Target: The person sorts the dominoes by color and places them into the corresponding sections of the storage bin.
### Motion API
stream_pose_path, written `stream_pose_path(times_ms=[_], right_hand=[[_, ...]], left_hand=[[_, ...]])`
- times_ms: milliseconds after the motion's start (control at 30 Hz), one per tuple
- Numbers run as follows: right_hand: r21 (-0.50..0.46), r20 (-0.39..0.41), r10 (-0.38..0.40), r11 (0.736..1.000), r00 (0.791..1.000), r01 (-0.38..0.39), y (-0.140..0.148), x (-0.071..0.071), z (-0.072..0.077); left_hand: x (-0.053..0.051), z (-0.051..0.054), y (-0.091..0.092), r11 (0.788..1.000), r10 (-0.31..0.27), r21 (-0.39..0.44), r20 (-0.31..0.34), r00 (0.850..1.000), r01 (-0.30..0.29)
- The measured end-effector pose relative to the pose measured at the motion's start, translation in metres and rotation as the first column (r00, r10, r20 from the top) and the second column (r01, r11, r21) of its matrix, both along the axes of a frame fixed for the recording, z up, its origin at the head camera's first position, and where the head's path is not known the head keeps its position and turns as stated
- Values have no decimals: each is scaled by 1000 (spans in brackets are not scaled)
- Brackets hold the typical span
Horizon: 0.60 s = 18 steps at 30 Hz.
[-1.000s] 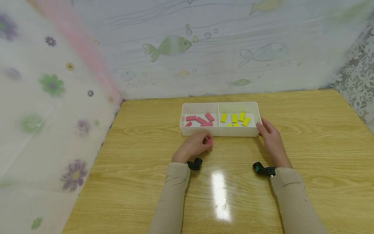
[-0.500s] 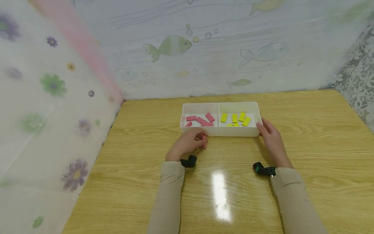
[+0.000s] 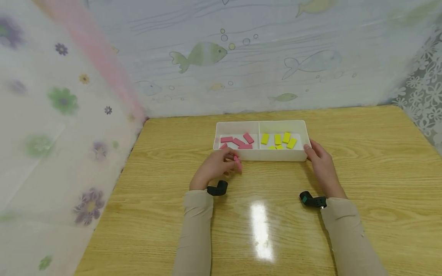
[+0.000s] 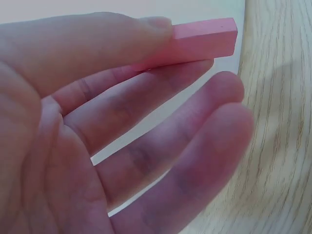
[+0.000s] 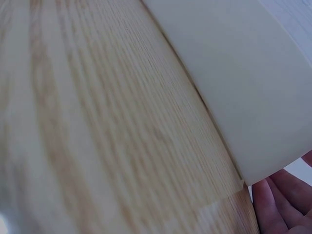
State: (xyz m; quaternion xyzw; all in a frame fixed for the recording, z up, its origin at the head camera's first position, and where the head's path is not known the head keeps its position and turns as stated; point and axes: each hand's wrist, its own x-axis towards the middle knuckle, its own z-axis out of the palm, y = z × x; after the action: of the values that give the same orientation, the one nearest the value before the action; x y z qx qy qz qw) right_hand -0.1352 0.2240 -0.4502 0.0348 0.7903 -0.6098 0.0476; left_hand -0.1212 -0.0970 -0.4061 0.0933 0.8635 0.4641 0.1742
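Note:
In front of the white two-compartment box (image 3: 269, 155), my left hand (image 3: 215, 165) pinches a small pink rectangular block (image 3: 237, 163) between thumb and fingers. The left wrist view shows that pink block (image 4: 207, 41) close up, with the lower fingers spread loosely below it. My right hand (image 3: 322, 163) holds the box's right end, thumb at the front corner and fingers along the side. Several pink blocks (image 3: 226, 139) lie in the left compartment. The right compartment has several yellow blocks (image 3: 264, 138). The front wall partly hides the nearest ones.
The box stands on a wood-grain table (image 3: 276, 218), toward its far edge. Behind the table hangs a fish-patterned sheet (image 3: 255, 69), and a flowered sheet (image 3: 62, 153) runs along the left. Each wrist wears a black camera mount (image 3: 217, 188).
My left hand has moved left along the box's front with the pink block, whose angle in the fingers has turned. The right hand and the box have stayed in place.

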Motion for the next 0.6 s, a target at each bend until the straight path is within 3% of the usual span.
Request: stream_pose_path(times_ms=[200,400,600], right_hand=[[-3,-4,2,1000,1000,-2,0,-1,-1],[-4,-7,4,1000,1000,-4,0,0,-1],[-2,-7,3,1000,1000,-3,0,0,0]], left_hand=[[1,4,-1,1000,22,-11,-10,1000,-22],[1,4,-3,998,51,42,-19,999,-50],[1,6,-4,995,76,69,-85,993,-70]])
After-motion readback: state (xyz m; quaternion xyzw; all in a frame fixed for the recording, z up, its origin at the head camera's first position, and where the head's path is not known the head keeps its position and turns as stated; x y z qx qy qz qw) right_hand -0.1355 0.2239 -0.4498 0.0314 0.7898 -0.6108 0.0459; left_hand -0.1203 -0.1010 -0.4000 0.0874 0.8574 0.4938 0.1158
